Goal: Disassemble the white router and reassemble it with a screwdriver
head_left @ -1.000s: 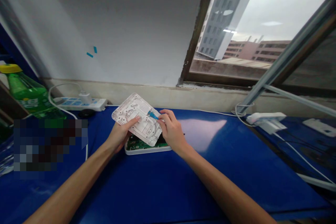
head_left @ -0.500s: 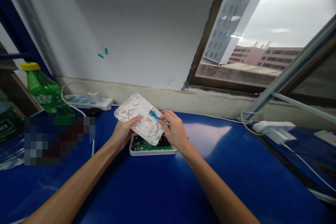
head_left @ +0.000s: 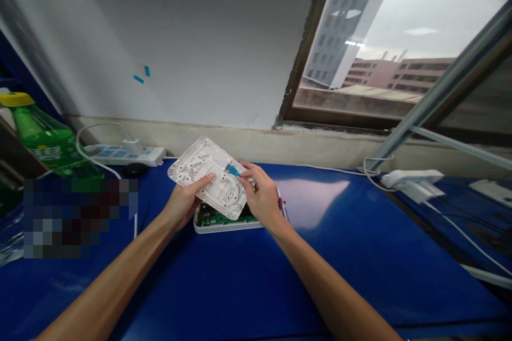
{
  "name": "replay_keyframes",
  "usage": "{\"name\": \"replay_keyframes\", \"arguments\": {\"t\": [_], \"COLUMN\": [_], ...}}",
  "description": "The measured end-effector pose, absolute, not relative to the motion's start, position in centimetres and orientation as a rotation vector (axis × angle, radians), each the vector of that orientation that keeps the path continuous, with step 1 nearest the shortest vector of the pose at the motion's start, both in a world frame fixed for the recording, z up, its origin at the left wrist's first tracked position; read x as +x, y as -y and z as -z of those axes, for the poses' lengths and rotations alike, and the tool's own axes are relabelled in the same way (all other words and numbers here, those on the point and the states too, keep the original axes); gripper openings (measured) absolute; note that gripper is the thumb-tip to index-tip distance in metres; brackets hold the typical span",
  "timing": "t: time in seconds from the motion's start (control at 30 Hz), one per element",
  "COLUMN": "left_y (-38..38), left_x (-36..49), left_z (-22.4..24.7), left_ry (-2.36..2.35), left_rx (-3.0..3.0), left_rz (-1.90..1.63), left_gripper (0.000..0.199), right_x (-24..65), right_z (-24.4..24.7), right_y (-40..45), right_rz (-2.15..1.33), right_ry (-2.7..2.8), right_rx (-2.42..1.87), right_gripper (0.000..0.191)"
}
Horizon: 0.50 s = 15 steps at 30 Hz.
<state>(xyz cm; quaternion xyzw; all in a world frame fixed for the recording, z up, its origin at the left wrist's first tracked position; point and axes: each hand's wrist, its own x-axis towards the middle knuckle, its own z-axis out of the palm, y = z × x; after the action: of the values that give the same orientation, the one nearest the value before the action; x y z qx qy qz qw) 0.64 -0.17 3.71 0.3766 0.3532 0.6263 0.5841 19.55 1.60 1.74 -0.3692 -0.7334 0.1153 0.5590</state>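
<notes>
Two-handed grip here: our left hand [head_left: 184,205] and right hand [head_left: 261,197] clamp a white perforated plastic cover [head_left: 204,170] above a green circuit board [head_left: 214,218].

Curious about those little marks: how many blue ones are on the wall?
2: a slanted blue mark and, just right of it, a more upright one, both on the white wall.

Before me, a blue-topped workbench [head_left: 352,261] carries a white plastic casing [head_left: 226,228] holding a green circuit board [head_left: 212,218]. A slim red-and-silver tool [head_left: 281,202] lies just beside it; a white power strip [head_left: 120,155] sits at the far edge.
</notes>
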Motion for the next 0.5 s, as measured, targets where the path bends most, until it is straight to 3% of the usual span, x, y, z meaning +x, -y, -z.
{"name": "replay_keyframes", "arguments": {"t": [0.5], "left_y": [0.53], "left_x": [0.85], "left_z": [-3.92], "left_ry": [-0.850], "left_rx": [0.911], "left_rz": [-1.433], "left_gripper": [0.063], "right_x": [20.29], "right_z": [-1.71], "right_y": [-1.35], "right_rz": [-0.199], "right_ry": [1.891], "right_rx": [-0.933], "right_gripper": [0.012]}}
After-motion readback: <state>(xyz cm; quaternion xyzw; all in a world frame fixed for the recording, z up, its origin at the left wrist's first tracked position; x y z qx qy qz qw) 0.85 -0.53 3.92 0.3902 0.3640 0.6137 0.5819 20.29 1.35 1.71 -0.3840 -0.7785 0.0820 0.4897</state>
